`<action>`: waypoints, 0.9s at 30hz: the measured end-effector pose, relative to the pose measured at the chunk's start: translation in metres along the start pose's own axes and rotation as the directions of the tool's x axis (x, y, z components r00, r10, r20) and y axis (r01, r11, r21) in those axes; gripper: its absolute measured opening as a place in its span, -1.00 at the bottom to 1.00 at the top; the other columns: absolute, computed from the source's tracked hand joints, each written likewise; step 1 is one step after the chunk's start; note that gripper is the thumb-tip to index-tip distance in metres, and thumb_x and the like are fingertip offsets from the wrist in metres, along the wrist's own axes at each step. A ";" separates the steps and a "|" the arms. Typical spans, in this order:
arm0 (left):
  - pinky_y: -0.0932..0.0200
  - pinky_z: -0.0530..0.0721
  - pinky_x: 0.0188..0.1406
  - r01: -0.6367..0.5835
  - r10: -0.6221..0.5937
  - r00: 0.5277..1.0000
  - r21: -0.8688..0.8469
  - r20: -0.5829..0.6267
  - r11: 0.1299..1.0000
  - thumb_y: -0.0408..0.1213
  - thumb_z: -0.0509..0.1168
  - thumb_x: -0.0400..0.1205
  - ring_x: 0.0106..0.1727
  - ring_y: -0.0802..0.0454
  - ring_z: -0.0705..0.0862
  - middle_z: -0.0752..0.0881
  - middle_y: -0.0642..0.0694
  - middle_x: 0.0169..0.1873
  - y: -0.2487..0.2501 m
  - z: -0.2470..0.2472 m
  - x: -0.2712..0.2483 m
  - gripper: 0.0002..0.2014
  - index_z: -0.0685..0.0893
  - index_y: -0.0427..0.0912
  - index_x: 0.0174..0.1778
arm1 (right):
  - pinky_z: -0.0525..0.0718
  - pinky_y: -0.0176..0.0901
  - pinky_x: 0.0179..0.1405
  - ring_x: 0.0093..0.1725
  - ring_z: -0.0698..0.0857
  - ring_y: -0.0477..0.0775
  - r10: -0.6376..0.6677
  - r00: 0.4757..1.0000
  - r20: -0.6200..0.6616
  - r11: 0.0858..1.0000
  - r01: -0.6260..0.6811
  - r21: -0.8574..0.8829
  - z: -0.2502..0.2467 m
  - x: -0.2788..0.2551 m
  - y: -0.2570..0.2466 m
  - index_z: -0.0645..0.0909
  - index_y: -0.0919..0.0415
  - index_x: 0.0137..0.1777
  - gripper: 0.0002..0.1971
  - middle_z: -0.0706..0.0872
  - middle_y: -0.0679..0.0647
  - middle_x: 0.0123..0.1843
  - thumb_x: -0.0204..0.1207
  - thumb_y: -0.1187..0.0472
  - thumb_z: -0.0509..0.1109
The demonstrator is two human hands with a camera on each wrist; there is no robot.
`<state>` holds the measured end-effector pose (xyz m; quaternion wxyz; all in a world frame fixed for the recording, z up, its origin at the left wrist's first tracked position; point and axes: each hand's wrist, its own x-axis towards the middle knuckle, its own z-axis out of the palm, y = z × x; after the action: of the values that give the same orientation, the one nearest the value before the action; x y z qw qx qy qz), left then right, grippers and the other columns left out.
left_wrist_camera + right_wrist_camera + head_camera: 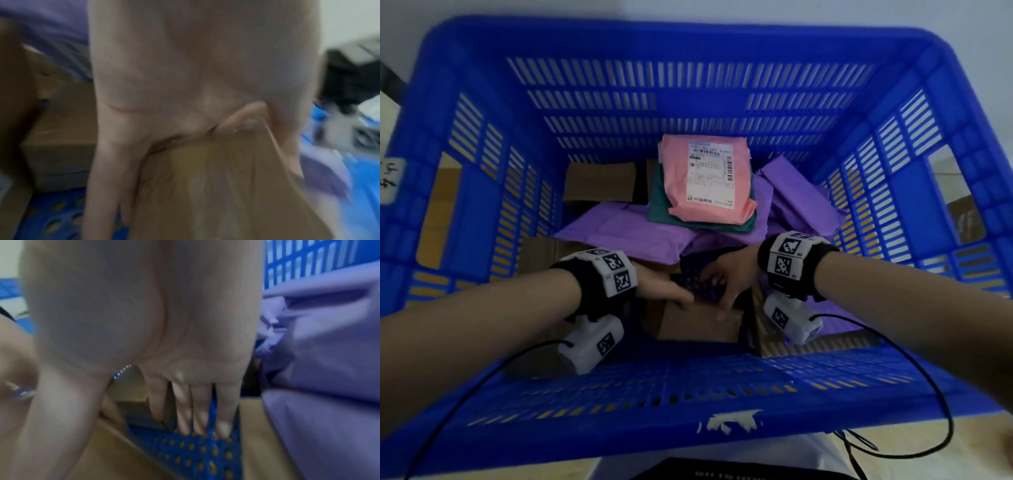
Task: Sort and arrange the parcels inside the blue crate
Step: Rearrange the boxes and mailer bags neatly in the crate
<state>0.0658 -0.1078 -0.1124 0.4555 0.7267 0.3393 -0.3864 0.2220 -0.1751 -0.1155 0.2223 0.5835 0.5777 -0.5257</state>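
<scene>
Cardboard box [698, 325] sits on the near-centre floor of the blue crate [688, 37], between my 2 hands. My left hand [661, 287] clasps its left top edge. My right hand [729, 274] braces the right corner, thumb on top and fingers straight behind, probably to square it. A pink mailer [709, 178] tops the purple mailers [613, 226] heaped beyond, leaving this near floor free.

— What can we read here?
— Very little. We see a white shipping label [710, 174] on the pink parcel [674, 185], with barcodes at its top and right edge, but the print is too blurred for us.
— And the white tag [390, 178] on the blue crate [688, 37]?
— Handwritten strokes we cannot make out. The left wristband [599, 274] and right wristband [808, 260] carry black-and-white square code markers [790, 246].
</scene>
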 end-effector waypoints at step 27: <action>-0.02 0.71 0.03 0.071 -0.095 0.995 -0.400 -0.040 0.914 -0.09 0.45 0.52 0.31 -0.06 0.59 0.59 -0.05 0.34 -0.025 0.011 -0.005 -0.50 0.46 0.04 0.35 | 0.66 0.00 -0.18 -0.08 0.62 0.14 -0.053 0.980 -0.193 0.925 0.121 0.359 0.009 0.001 -0.010 0.45 0.43 0.35 -0.41 0.62 0.19 0.01 0.40 0.18 0.56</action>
<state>0.0392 -0.1094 -0.1211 0.5665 0.6150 0.4547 -0.3069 0.2098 -0.1802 -0.1160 0.0321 0.6336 0.5115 -0.5795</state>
